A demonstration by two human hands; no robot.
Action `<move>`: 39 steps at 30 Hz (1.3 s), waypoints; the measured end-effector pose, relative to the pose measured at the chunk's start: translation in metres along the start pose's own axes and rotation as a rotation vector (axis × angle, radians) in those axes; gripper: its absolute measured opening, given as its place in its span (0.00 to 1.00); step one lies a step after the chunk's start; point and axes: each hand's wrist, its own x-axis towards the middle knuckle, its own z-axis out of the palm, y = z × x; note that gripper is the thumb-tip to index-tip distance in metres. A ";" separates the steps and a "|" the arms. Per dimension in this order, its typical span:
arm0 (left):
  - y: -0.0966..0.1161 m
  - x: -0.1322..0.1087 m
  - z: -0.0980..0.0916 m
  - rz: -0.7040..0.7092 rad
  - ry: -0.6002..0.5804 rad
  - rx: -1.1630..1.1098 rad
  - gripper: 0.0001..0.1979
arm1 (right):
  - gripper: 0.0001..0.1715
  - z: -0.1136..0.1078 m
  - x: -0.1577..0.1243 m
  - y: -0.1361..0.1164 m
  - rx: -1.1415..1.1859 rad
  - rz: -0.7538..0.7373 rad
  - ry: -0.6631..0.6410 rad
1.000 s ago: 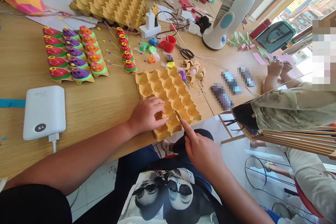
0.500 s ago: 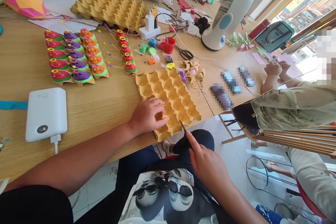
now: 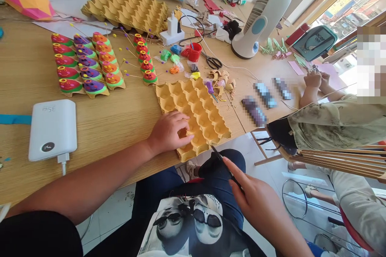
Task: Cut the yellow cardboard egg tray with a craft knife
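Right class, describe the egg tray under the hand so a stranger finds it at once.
On the wooden table, look to the near edge. A yellow egg tray lies there under the left hand; the other tray sits far back, untouched.

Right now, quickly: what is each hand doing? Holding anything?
Left hand: open, resting on the yellow egg tray.
Right hand: closed on a thin dark tool, its tip near the tray's edge.
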 end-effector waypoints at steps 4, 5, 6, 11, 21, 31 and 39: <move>0.000 0.000 0.000 -0.006 -0.011 0.006 0.11 | 0.34 -0.008 0.018 -0.005 0.033 0.029 0.107; 0.000 0.000 0.000 -0.008 -0.015 0.004 0.11 | 0.34 -0.007 0.026 -0.008 0.038 0.036 0.107; 0.000 0.000 0.000 -0.010 -0.019 0.002 0.11 | 0.34 -0.005 0.036 -0.010 0.040 0.032 0.114; 0.001 0.001 -0.001 -0.017 -0.035 0.008 0.12 | 0.35 0.000 0.083 -0.024 0.010 0.026 0.098; -0.001 0.002 -0.001 -0.023 -0.056 -0.018 0.13 | 0.36 -0.016 0.109 -0.045 -0.077 0.062 -0.006; -0.001 0.001 0.000 -0.022 -0.046 -0.025 0.14 | 0.36 -0.013 0.107 -0.049 -0.121 0.109 -0.001; -0.001 0.002 -0.001 -0.011 -0.041 -0.017 0.13 | 0.35 -0.008 0.104 -0.048 -0.119 0.087 0.030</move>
